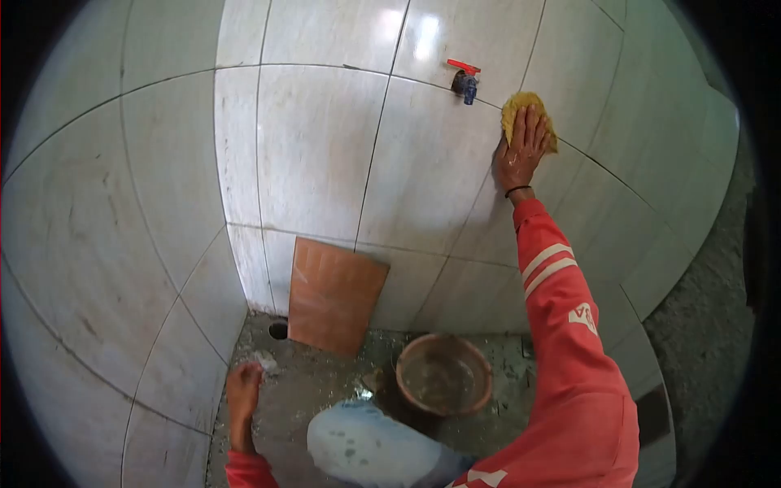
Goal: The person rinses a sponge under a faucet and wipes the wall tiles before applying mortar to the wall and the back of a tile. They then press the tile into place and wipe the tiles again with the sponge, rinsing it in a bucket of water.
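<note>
My right hand reaches up to the tiled wall and holds a shaggy yellow cloth flat against it, fingers laid over the cloth. The skin of this hand looks wet, and a dark band circles the wrist. Just left of the cloth, a blue tap with a red handle sticks out of the wall. Low at the left, my left hand is closed with its fingers curled, close to the side wall and above the wet floor. A whitish patch lies beside its fingertips.
A brown basin with murky water stands on the floor in front of my knee. An orange-brown tile leans on the wall, next to a dark drain hole. At the right, the tiled wall ends beside a rough grey surface.
</note>
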Available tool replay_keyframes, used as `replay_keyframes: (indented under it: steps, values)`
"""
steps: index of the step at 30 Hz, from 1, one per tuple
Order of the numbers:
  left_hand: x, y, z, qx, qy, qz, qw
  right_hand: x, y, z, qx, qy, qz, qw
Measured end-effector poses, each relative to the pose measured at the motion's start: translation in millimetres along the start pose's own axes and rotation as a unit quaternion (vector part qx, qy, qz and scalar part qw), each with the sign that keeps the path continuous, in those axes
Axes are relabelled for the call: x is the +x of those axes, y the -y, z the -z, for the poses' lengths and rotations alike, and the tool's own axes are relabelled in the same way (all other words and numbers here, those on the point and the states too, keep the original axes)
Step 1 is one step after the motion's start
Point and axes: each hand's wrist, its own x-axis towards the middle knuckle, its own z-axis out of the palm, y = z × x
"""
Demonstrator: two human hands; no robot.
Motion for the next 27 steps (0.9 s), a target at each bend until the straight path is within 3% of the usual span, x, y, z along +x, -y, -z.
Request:
replay_keyframes:
  steps: [1, 3, 5, 10, 13, 15, 17, 20, 25, 27]
  values:
    - [-3.7, -3.8, -2.1, 0.055, 0.007, 0.004, 0.998, 11.9, 7.9, -5.7, 0.008, -0.04, 0.011, 0.999]
    - [3.0, 1.0, -10.6, 0.117, 0.013, 0.016, 0.993, 61.1, 21.8, -10.8, 0.042, -0.019, 0.106, 0.993]
    - [9.3, 11.1, -15.4, 0.184, 0.027, -0.009, 0.982, 81.3, 44.8, -11.6, 0.058, -0.004, 0.129, 0.99]
    - [11.8, 2.0, -33.8, 0.225, 0.039, 0.008, 0.973, 30.9, 3.0, -3.7, 0.003, 0.041, 0.168, 0.985]
    - [6.6, -11.5, -34.7, 0.268, 0.069, -0.037, 0.96, 85.0, 15.7, 3.1, 0.032, 0.024, 0.176, 0.984]
    - [7.0, 9.4, -34.5, 0.263, 0.082, -0.021, 0.961, 120.1, 14.5, -6.9, 0.049, 0.015, 0.226, 0.973]
    - [5.8, 20.3, -31.7, 0.323, 0.062, -0.076, 0.941, 115.7, -8.3, 6.9, 0.004, 0.095, 0.275, 0.957]
    - [-0.1, 44.5, -32.2, 0.287, 0.056, -0.075, 0.953, 99.7, -51.3, 23.4, -0.038, 0.113, 0.31, 0.943]
    - [-15.9, 81.0, -37.9, 0.282, 0.096, -0.011, 0.955, 129.4, -10.3, 15.0, 0.03, 0.088, 0.316, 0.944]
    - [-16.0, 76.1, -37.5, 0.342, 0.1, -0.084, 0.931, 108.8, -4.5, 17.0, -0.003, 0.096, 0.272, 0.957]
